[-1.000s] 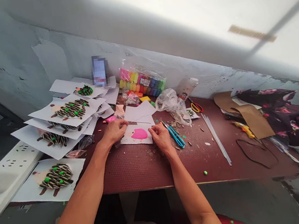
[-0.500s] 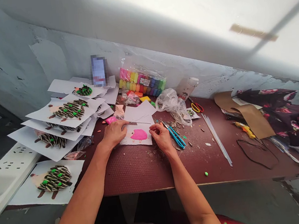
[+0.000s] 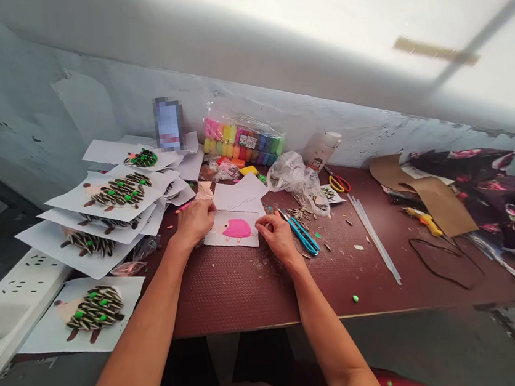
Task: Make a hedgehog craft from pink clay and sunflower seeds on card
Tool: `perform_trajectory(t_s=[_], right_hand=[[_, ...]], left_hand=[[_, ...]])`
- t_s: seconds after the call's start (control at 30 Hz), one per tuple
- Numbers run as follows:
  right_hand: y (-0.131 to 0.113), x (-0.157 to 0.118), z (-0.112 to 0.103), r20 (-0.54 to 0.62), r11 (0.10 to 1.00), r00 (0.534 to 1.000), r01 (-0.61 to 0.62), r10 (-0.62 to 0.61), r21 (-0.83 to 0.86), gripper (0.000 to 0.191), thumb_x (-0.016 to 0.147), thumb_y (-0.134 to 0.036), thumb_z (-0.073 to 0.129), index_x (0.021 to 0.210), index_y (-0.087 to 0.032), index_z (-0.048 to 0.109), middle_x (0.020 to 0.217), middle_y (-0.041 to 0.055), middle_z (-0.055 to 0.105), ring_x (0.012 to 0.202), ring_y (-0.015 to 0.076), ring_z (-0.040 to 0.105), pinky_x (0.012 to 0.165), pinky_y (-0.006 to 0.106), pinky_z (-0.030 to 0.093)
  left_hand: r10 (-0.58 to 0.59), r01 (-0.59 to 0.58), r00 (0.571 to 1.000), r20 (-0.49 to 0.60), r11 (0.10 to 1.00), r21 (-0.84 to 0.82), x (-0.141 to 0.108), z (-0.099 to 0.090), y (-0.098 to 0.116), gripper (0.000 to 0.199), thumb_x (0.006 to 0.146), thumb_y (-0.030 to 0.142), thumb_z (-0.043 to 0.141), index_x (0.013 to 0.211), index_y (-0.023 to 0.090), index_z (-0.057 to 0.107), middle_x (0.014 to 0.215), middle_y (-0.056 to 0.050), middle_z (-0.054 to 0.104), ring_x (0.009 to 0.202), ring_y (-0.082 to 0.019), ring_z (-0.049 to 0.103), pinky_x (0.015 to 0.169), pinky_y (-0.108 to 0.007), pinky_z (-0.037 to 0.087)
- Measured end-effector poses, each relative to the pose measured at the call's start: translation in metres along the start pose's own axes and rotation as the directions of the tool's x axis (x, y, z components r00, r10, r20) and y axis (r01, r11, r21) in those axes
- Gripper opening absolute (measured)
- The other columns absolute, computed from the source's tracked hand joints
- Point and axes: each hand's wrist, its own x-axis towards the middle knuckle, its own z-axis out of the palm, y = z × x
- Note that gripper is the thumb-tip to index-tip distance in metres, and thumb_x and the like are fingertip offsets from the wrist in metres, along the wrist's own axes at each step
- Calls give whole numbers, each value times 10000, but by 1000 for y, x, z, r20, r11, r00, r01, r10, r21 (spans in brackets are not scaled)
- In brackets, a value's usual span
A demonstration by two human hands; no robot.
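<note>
A small white paper card (image 3: 248, 242) with a pink clay hedgehog body (image 3: 236, 229) lies before me, its drawn face and feet showing. My left hand (image 3: 197, 220) is closed at the card's upper left corner, fingers bent around the edge. At the right edge, my right hand (image 3: 275, 233) pinches the card between thumb and fingertips. Loose white sheets (image 3: 241, 193) rest just behind the card. A blue craft knife (image 3: 304, 236) lies right of my right hand, near a heap of sunflower seeds (image 3: 303, 214).
Stacked hedgehog pictures (image 3: 120, 190) stand at left beside a white power strip (image 3: 22, 291). Coloured clay packs (image 3: 245, 142), a crumpled plastic bag (image 3: 290, 174) and a bottle (image 3: 325, 151) line the back. Scissors (image 3: 339, 184), glue sticks (image 3: 374, 238) and a glue gun (image 3: 423, 220) are rightward.
The card has shifted slightly left and back. My left hand's fingers have drawn in from the card's top edge to its corner, covering most of the pink clay lump behind.
</note>
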Motion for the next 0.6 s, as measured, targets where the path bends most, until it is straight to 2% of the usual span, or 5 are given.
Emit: perform_trajectory(t_s=[0.13, 0.27, 0.37, 0.5, 0.6], right_hand=[[1, -1, 1, -1, 1000, 1000, -27, 27, 0, 114, 809, -204, 640, 784, -253, 741, 597, -80, 646, 486, 112, 495, 1248, 479, 253], [-1, -2, 0, 5, 999, 999, -38, 38, -17, 116, 812, -218, 636, 791, -244, 748, 638, -66, 671, 521, 119, 531, 1182, 459, 352], [-2, -3, 1, 23, 999, 999, -22, 23, -40, 135, 823, -210, 627, 807, -242, 758, 677, -60, 696, 544, 116, 546, 1173, 450, 357], [-2, -3, 1, 61, 996, 998, 19, -14, -87, 168, 827, -154, 623, 804, -253, 757, 729, -61, 712, 577, 114, 565, 1233, 463, 259], [-3, -3, -1, 72, 990, 997, 50, -41, -129, 168, 824, -140, 642, 789, -260, 754, 794, -38, 717, 688, 141, 618, 1251, 482, 212]], left_hand=[[-21, 21, 1000, -13, 1000, -3, 4, -1, 2, 307, 876, 172, 524, 1013, 222, 794, 1122, -91, 780, 1072, -289, 711, 865, -342, 538], [6, -13, 994, -113, 998, -62, 0, 4, 0, 352, 878, 196, 531, 1128, 206, 778, 1200, -88, 762, 1122, -275, 695, 926, -334, 538], [27, -45, 988, -151, 992, -118, -5, 6, -4, 369, 884, 213, 514, 1143, 193, 777, 1220, -85, 757, 1107, -262, 698, 935, -324, 535], [21, -31, 997, -72, 989, -144, -8, 6, -12, 370, 879, 246, 508, 1105, 191, 796, 1117, -83, 787, 1039, -261, 712, 873, -311, 539], [17, -15, 1000, 18, 990, -140, -9, 6, -16, 384, 866, 255, 510, 1112, 205, 800, 1042, -78, 801, 985, -267, 721, 823, -310, 540]])
